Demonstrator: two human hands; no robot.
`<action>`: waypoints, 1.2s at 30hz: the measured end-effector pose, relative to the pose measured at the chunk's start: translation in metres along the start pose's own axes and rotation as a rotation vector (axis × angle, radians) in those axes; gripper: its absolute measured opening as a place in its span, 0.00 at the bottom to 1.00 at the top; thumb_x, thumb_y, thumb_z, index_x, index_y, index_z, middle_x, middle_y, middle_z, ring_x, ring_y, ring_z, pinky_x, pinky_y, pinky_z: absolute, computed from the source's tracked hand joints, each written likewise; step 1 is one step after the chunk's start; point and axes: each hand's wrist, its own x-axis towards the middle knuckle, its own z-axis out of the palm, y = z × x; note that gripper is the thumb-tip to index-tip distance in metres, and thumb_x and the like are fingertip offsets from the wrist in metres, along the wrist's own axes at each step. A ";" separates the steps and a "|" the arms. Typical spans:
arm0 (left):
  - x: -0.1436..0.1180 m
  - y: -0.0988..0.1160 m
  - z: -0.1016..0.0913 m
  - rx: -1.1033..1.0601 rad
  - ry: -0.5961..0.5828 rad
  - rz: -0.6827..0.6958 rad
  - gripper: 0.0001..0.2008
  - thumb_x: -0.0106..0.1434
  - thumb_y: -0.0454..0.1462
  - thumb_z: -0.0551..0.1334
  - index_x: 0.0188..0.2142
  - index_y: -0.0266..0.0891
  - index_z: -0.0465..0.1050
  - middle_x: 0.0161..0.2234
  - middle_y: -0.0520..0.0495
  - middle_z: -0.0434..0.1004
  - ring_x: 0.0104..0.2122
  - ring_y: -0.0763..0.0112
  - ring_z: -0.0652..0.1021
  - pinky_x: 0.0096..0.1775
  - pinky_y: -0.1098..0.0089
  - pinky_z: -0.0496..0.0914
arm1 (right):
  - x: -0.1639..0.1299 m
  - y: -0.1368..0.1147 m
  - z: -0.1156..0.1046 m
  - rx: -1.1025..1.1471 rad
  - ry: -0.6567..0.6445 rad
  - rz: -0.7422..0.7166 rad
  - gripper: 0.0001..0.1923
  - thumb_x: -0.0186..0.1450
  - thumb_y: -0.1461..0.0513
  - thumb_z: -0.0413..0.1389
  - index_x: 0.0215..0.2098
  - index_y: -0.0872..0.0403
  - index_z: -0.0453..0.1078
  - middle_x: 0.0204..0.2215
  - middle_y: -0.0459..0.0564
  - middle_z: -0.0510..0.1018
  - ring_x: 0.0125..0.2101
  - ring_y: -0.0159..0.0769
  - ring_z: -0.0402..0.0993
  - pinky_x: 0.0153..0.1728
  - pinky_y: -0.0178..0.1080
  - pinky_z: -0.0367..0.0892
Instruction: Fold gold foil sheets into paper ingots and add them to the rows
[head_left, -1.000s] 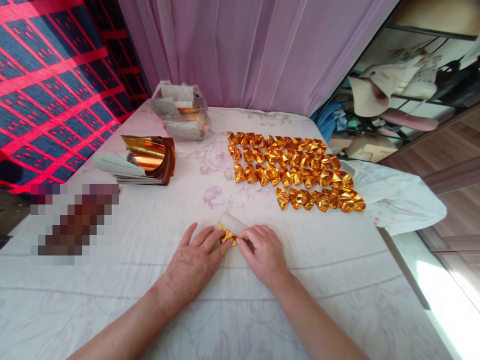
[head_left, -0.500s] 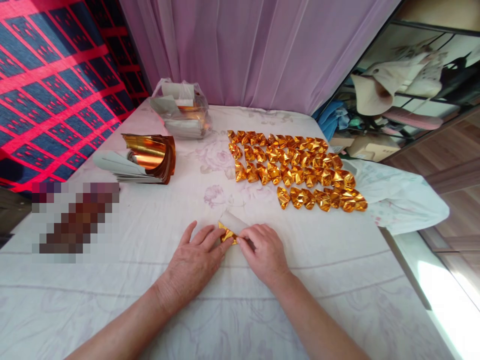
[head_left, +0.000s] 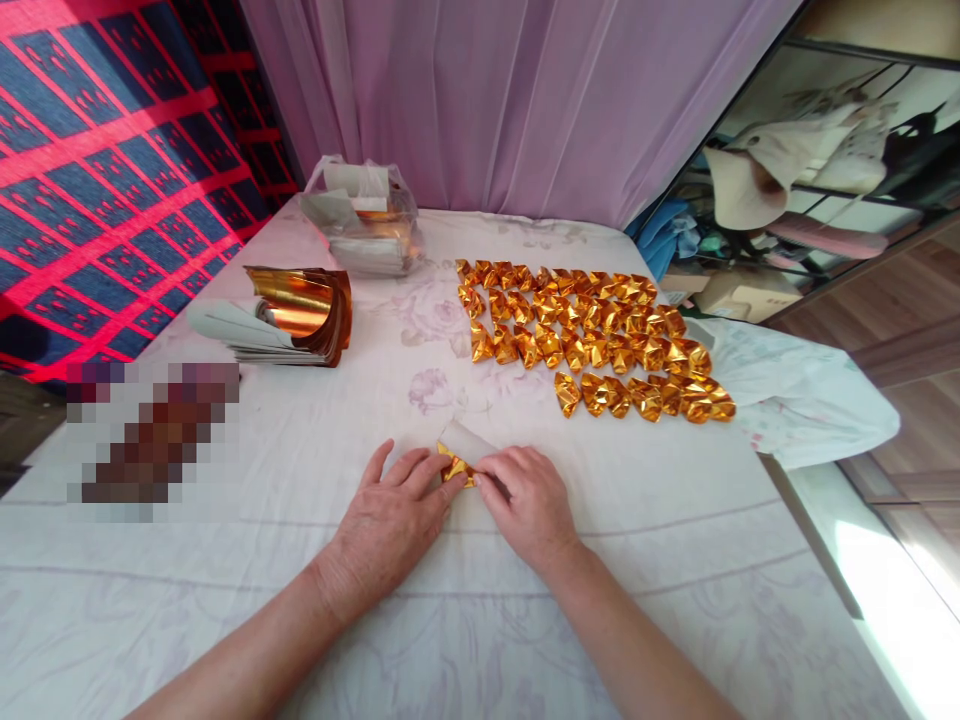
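Observation:
A sheet of gold foil paper (head_left: 471, 438) lies partly folded on the cloth before me, its pale back facing up at the far side and gold showing at the near fold. My left hand (head_left: 397, 500) holds its left part down with thumb and fingertips, the little finger spread away. At the right end of the fold, my right hand (head_left: 529, 500) pinches the paper between thumb and index finger, its other fingers curled. The fingertips cover some of the fold. Beyond my right hand sit several rows of folded gold foil pieces (head_left: 596, 350).
A curved stack of foil sheets (head_left: 300, 310) rests at the left, with a clear plastic bag (head_left: 367, 225) of more sheets behind it. A pixelated patch (head_left: 157, 440) hides something on the left. Shelves (head_left: 817, 180) and a whitish bag (head_left: 810, 390) are at the right.

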 end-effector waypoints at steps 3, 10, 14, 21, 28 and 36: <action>0.001 0.001 0.000 0.007 0.001 0.000 0.17 0.66 0.38 0.61 0.54 0.51 0.71 0.51 0.50 0.76 0.53 0.61 0.72 0.62 0.49 0.55 | -0.001 0.001 0.001 0.015 0.013 -0.036 0.07 0.68 0.63 0.54 0.40 0.49 0.75 0.32 0.47 0.76 0.35 0.36 0.71 0.39 0.39 0.62; 0.001 0.002 -0.001 0.005 -0.015 -0.008 0.18 0.66 0.38 0.61 0.56 0.51 0.71 0.52 0.49 0.75 0.52 0.60 0.72 0.62 0.49 0.56 | -0.003 0.003 0.000 0.036 0.026 -0.102 0.12 0.66 0.67 0.54 0.42 0.50 0.77 0.34 0.48 0.75 0.36 0.36 0.70 0.39 0.40 0.62; 0.001 0.002 0.000 -0.002 -0.011 -0.013 0.19 0.66 0.38 0.61 0.56 0.51 0.70 0.51 0.49 0.75 0.52 0.60 0.72 0.62 0.48 0.55 | -0.004 0.002 -0.001 0.009 0.014 -0.102 0.12 0.64 0.68 0.54 0.42 0.50 0.77 0.33 0.48 0.75 0.35 0.36 0.69 0.39 0.40 0.62; 0.002 0.002 -0.001 -0.004 -0.012 -0.011 0.19 0.66 0.38 0.62 0.56 0.50 0.70 0.51 0.49 0.76 0.52 0.60 0.72 0.61 0.48 0.56 | -0.003 -0.002 -0.004 -0.104 -0.026 -0.137 0.12 0.64 0.68 0.55 0.42 0.49 0.76 0.34 0.49 0.75 0.35 0.37 0.68 0.38 0.41 0.60; 0.004 0.002 -0.002 -0.020 -0.016 -0.013 0.18 0.66 0.38 0.62 0.55 0.49 0.71 0.51 0.48 0.75 0.52 0.59 0.72 0.61 0.47 0.56 | -0.002 -0.005 -0.005 -0.242 -0.046 -0.186 0.12 0.65 0.68 0.54 0.42 0.49 0.75 0.33 0.49 0.76 0.33 0.37 0.68 0.36 0.41 0.59; 0.004 0.001 -0.003 -0.050 -0.034 -0.017 0.17 0.67 0.40 0.62 0.55 0.51 0.71 0.51 0.50 0.76 0.52 0.60 0.72 0.61 0.46 0.55 | 0.000 0.005 -0.003 0.161 0.029 -0.030 0.11 0.68 0.65 0.51 0.37 0.51 0.76 0.32 0.48 0.77 0.34 0.35 0.73 0.38 0.38 0.66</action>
